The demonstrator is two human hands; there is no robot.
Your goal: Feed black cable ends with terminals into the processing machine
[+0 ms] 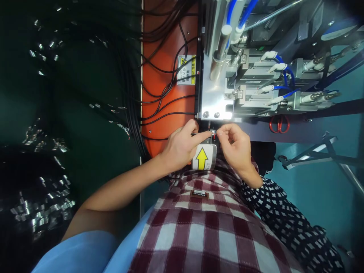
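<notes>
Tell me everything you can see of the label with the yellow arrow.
The label is a white, smooth-looking panel with rounded corners at the upper right. Its yellow arrow, outlined in black, points toward the top of the picture; dark printed characters stand at its lower right. It sits just below the fingers at work, above the checked cloth. The left hand overlaps its upper left side in this view; whether they touch cannot be told.

Glare whitens the plate [209, 100], the left side lies in deep shadow with smeared glints on metal bits [26, 206], the small part [214, 132] looks soft, and the upper right corner is dark.
</notes>
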